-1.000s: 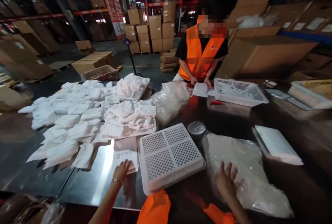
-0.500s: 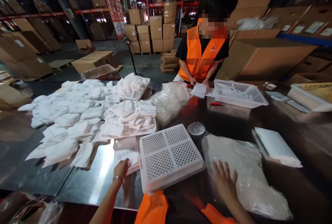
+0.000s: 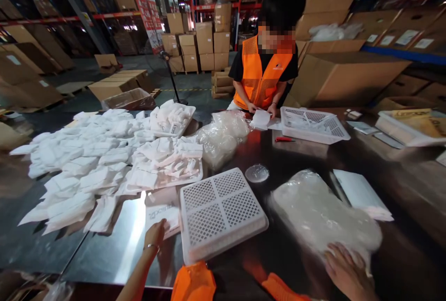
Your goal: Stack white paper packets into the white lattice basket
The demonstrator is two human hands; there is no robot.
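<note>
Right hand (image 3: 348,271) now sits at the near edge of the clear plastic bag (image 3: 324,215), fingers spread flat on the film, no closed grip on it as far as I can tell. Big change vs. half a sec ago: that hand was further up and to the left on the bag, and the bag has since slid right and bunched up; it's motion-blurred, so probably mid-drag. The small round clear lid (image 3: 257,173), which the bag's corner was touching before, now lies apart from it on the dark tabletop (image 3: 400,240). Left hand (image 3: 155,235) has barely moved: fingertips press down on the flat printed packet (image 3: 163,210), fingers together, palm hidden, so can't tell if it pinches anything. That packet lies just left of the white perforated tray (image 3: 219,210), which sits upside down betw. the two hands, same spot as before. Behind the packet, another tray heaped w/ folded white pieces (image 3: 167,164), and a wide spill of the same white pieces (image 3: 80,166) to the left. White flat stack (image 3: 360,194) just right of the bag, not touching it from this angle. Across the tabletop a co-worker in an orange vest (image 3: 263,80) holds a small white packet (image 3: 260,119) w/ both hands, beside a second perforated tray (image 3: 313,123); red pen (image 3: 285,139) in front of it.
</note>
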